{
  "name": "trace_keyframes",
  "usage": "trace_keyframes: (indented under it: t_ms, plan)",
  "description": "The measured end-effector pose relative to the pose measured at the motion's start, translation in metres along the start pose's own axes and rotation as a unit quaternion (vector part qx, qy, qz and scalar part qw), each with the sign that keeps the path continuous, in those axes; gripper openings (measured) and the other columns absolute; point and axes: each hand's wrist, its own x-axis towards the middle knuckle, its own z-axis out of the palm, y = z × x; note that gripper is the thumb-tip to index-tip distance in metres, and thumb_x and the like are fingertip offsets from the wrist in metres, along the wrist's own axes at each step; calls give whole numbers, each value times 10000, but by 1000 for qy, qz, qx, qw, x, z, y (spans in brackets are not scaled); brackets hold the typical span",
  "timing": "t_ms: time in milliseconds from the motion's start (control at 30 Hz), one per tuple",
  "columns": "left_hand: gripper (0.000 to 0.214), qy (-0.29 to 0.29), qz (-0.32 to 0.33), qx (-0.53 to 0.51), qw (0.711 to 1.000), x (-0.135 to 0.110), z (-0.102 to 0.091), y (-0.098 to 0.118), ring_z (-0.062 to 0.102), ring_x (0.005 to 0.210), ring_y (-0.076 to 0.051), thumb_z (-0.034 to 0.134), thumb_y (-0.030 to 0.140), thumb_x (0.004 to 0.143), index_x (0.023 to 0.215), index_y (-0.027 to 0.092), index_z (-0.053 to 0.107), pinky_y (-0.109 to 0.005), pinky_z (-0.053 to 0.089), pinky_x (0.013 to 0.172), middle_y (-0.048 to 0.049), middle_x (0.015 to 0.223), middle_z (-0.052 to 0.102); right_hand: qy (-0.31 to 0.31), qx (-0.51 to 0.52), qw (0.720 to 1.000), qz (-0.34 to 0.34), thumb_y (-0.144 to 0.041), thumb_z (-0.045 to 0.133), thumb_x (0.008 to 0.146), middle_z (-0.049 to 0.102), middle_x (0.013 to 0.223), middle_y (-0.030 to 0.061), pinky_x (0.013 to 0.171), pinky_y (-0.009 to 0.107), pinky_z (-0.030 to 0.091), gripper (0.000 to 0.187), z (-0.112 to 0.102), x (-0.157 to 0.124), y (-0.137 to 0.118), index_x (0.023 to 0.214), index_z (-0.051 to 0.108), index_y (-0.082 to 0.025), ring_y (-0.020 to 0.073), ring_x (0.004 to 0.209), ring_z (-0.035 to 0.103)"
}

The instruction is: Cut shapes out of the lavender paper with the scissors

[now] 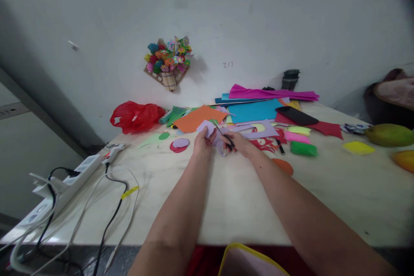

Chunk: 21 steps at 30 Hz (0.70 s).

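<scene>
My left hand (203, 141) pinches a piece of lilac paper (207, 128) above the table. My right hand (239, 142) grips black-handled scissors (225, 137), whose blades reach up to the lilac paper. Both hands meet over the middle of the cream table (226, 198). A lilac paper circle on a red one (180, 144) lies just left of my left hand.
Coloured paper sheets (258, 105) pile at the back, with a black phone (296, 115) on them. A red plastic bag (136, 116) sits back left, and a power strip (77, 172) with cables lies at the left edge. Green and yellow fruit (390, 134) lies at right. A paper-flower basket (168, 62) hangs on the wall.
</scene>
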Motion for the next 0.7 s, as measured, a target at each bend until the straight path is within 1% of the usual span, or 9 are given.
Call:
trace_keyframes:
  t_ms: [133,267,367,433,567,700]
  plan:
    - [96,14,9,1,1000,0,2,-1,767,856,-197,697,96,866,931,163,675,-260,620,711,-91,1007,766,-2,5,1000,4,-292,665,860,607,528,-18,321,174,258,215,2,-1,-2,702,579,-174,81,364,494]
    - [73,15,20,-1,1000,-1,3,-2,758,789,-168,666,93,897,927,159,670,-243,615,708,-74,946,759,-2,8,1000,7,-291,670,857,615,532,-15,324,180,263,220,2,-1,0,698,573,-176,86,369,505]
    - [86,17,11,-12,1000,0,4,-2,757,768,-163,642,101,917,963,170,666,-257,619,724,-60,926,760,-5,7,1000,5,-310,687,845,617,536,-14,324,179,260,226,1,0,1,700,574,-179,89,374,507]
    - [74,24,-3,-16,1000,0,4,-3,757,755,-169,639,109,922,953,172,662,-258,617,709,-64,910,759,-4,5,1000,0,-329,719,823,613,537,-16,326,177,262,240,2,0,1,700,577,-181,88,380,506]
    - [52,24,-16,-9,1000,1,5,-8,768,801,-204,646,140,924,909,179,677,-264,613,663,-88,917,761,1,1,1000,-2,-365,747,806,595,532,-14,328,183,270,269,4,-1,0,694,586,-180,88,381,496]
    - [61,29,-18,-11,999,3,5,-13,775,839,-218,640,167,934,957,183,694,-272,618,676,-93,907,768,0,8,1000,1,-371,727,821,599,540,-17,331,181,266,259,4,-1,0,711,588,-182,87,381,507]
